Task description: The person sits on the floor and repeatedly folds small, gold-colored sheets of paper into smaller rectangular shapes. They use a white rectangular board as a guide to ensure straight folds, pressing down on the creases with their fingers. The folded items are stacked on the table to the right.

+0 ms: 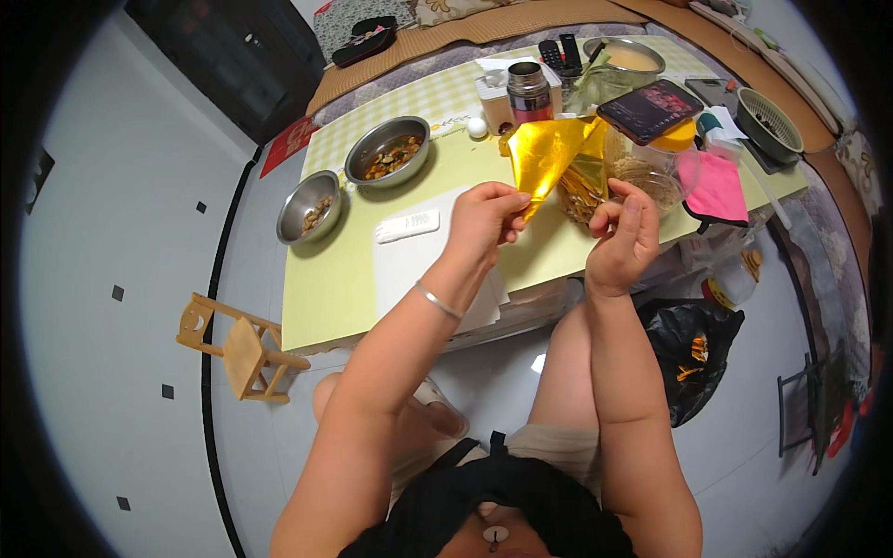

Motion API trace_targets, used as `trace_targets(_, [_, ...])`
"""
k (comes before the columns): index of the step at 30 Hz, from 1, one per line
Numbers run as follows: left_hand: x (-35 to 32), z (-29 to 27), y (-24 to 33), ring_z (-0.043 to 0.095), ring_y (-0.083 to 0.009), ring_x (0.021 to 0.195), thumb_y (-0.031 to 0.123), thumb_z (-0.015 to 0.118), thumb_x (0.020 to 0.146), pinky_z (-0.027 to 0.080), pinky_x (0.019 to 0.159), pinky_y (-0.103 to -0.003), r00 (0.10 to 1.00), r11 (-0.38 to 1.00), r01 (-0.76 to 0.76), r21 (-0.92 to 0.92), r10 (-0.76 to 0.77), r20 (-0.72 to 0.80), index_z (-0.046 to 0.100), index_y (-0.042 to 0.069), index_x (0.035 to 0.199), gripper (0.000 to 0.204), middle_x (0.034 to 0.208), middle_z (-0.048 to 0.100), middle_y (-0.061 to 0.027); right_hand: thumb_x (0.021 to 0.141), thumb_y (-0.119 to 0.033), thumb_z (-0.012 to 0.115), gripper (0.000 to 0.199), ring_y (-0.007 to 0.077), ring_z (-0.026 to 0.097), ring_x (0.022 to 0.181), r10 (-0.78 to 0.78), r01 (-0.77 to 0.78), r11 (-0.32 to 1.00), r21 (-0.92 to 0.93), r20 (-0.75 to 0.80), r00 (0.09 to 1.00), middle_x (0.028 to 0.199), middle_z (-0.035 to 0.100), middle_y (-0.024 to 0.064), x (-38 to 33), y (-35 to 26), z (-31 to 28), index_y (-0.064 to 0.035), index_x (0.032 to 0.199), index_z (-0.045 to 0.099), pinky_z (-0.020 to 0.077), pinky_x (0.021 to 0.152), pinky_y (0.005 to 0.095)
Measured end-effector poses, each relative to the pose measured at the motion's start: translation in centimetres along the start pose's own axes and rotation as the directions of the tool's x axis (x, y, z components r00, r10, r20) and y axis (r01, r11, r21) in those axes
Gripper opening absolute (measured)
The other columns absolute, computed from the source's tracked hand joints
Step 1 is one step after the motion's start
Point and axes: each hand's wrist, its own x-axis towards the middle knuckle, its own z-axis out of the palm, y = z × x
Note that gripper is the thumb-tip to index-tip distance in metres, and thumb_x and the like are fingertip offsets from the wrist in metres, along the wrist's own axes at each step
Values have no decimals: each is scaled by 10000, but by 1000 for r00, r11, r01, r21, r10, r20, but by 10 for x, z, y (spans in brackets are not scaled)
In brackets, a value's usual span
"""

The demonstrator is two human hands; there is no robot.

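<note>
The left hand (484, 219) pinches the low point of a shiny gold paper (551, 153), held up over the near edge of the yellow-green table (326, 298). The paper goes up and away from that hand, getting wider toward the far side. The right hand (625, 232) is just beside it, fingers curled, pinching its right edge, I think; a steel bowl (388, 149) sits farther back.

I see a shiny gold foil sheet (549, 153) folded into a pointed cone shape, held up above the table's near edge, its narrow tip pinched low, its wide end spreading upward.
</note>
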Motion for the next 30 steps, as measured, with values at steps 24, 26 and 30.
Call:
trace_targets(24, [32, 12, 2, 556, -103, 496, 335, 753, 922, 418, 456, -243, 998, 942, -14, 335, -8, 63, 669, 18, 823, 343, 670, 643, -44, 1058, -124, 528, 203, 41, 565, 674, 141, -139, 990, -23, 176, 974, 759, 632, 4, 2, 18, -3, 8, 1116, 671, 434, 604, 181])
trace_targets(26, [11, -32, 3, 591, -102, 543, 290, 747, 928, 450, 487, -232, 996, 880, -87, 466, 73, 48, 683, 12, 850, 296, 702, 659, -51, 989, -102, 624, 159, 78, 609, 694, 258, -187, 958, -217, 374, 891, 807, 659, 38, -3, 24, 5, -32, 1110, 701, 484, 634, 226])
trace_targets(30, [-44, -146, -13, 646, -117, 722, 179, 740, 908, 522, 673, -263, 948, 657, -241, 714, 318, 28, 716, 6, 925, 175, 821, 708, -53, 827, -206, 756, 255, 264, 666, 1031, 190, 383, 845, -374, 879, 437, 1063, 717, 65, -25, 32, 22, -102, 1058, 725, 550, 862, 398])
